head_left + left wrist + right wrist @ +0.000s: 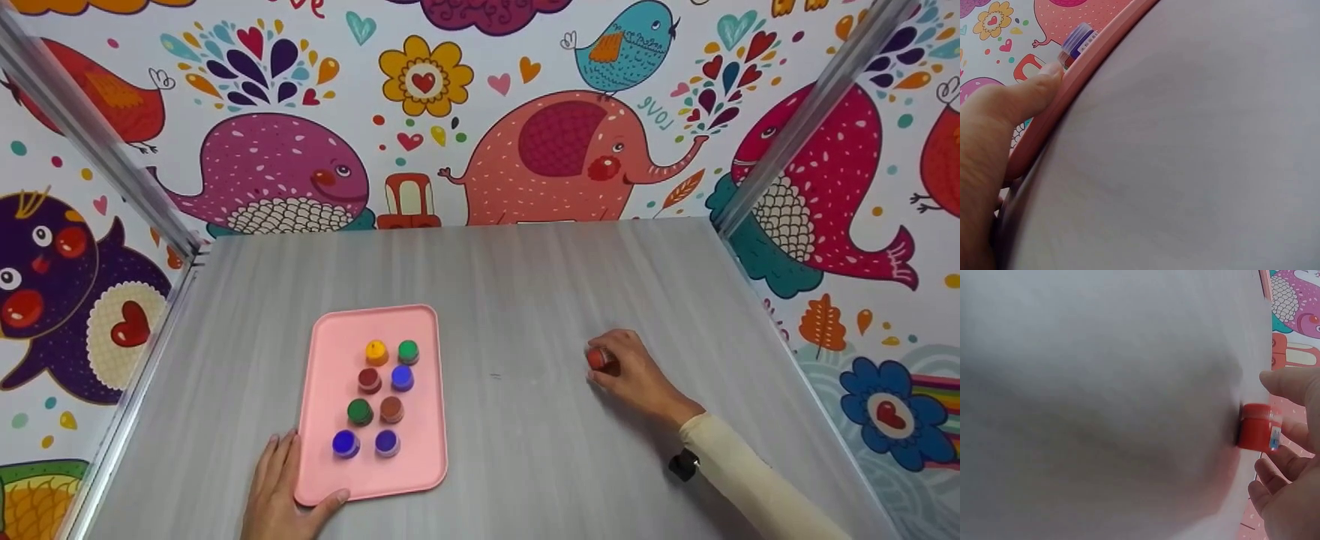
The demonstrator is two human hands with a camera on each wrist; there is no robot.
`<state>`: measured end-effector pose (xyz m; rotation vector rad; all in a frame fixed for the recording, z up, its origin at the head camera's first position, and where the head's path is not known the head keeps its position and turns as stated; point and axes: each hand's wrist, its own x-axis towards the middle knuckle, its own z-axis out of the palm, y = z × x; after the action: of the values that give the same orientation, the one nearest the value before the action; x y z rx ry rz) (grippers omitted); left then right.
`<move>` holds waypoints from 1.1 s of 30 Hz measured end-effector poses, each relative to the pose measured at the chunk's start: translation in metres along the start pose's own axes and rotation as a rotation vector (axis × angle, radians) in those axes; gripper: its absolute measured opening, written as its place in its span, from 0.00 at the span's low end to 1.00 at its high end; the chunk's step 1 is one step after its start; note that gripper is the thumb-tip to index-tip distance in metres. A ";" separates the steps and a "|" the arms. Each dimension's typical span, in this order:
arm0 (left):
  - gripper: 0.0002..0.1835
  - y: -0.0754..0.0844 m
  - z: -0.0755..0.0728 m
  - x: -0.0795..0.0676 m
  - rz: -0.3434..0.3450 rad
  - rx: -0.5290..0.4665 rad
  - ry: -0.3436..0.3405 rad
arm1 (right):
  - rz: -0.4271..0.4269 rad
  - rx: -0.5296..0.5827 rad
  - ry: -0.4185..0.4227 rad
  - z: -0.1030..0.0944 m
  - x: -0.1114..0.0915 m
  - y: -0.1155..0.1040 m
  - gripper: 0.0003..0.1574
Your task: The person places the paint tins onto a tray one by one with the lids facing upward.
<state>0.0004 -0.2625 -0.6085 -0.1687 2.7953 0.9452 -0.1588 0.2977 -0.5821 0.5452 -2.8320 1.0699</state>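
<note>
My left hand [281,487] holds the near left corner of a pink tray [322,337], thumb over the rim and fingers along its left side. Small paint jars with yellow, green, brown, dark red and blue lids stand on it in two columns; one blue jar [1080,40] shows past the left thumb. On the table to the right, my right hand [637,371] is around a small red paint jar [1261,427], whose lid faces left in the head view. In the right wrist view the thumb sits slightly apart from the jar, with fingers behind it.
The grey wood-grain table [510,300] is enclosed by walls with cartoon animals. Metal posts [795,112] rise at the back corners. A dark band with a small device [684,465] is on the right wrist.
</note>
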 end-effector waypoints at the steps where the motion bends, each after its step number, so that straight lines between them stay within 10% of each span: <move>1: 0.76 0.000 0.000 0.000 -0.005 0.001 -0.005 | 0.005 -0.003 -0.001 -0.001 0.000 0.001 0.29; 33: 0.76 -0.001 -0.002 0.001 -0.004 -0.011 0.008 | 0.084 -0.019 0.045 0.010 0.006 0.004 0.21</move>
<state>-0.0006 -0.2640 -0.6079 -0.1793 2.7966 0.9613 -0.1652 0.2925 -0.5912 0.3993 -2.8461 1.0536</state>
